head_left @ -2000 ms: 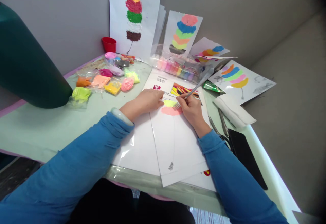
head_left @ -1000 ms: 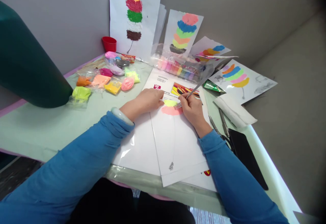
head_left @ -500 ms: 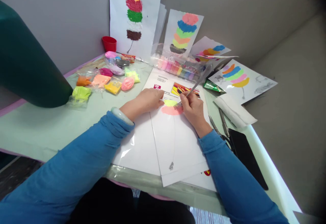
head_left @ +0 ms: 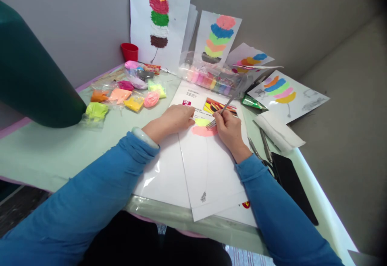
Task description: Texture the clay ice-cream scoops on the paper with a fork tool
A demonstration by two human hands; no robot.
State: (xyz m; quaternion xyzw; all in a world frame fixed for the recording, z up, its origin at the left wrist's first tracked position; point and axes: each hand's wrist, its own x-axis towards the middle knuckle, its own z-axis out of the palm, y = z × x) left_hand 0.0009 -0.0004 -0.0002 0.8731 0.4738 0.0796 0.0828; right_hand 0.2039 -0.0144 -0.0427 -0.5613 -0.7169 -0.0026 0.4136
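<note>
A white sheet of paper (head_left: 196, 165) lies before me, with a flat pink patch (head_left: 202, 131) and a smaller yellow-green patch (head_left: 201, 122) above it. From the patches a thin drawn line runs down to a small dark scribble (head_left: 203, 196). My right hand (head_left: 230, 131) is closed around a metal fork (head_left: 226, 105), its tines touching the right part of the pink patch. On the sheet's upper left, beside the yellow-green patch, rests my left hand (head_left: 178, 119). Its thumb and forefinger are apart, with nothing held; the other fingers are partly hidden.
Several bags of coloured clay (head_left: 134, 103) and a red cup (head_left: 130, 52) stand left. A dark green bottle-like object (head_left: 39, 72) looms nearer. Behind are a clear box of colours (head_left: 208, 78) and finished pictures (head_left: 217, 36). Right lie a white tissue (head_left: 279, 131), scissors (head_left: 267, 163) and a black slab (head_left: 293, 189).
The fork's handle end has swung slightly left and down, while its tines stay at the pink patch. My left hand looks unmoved.
</note>
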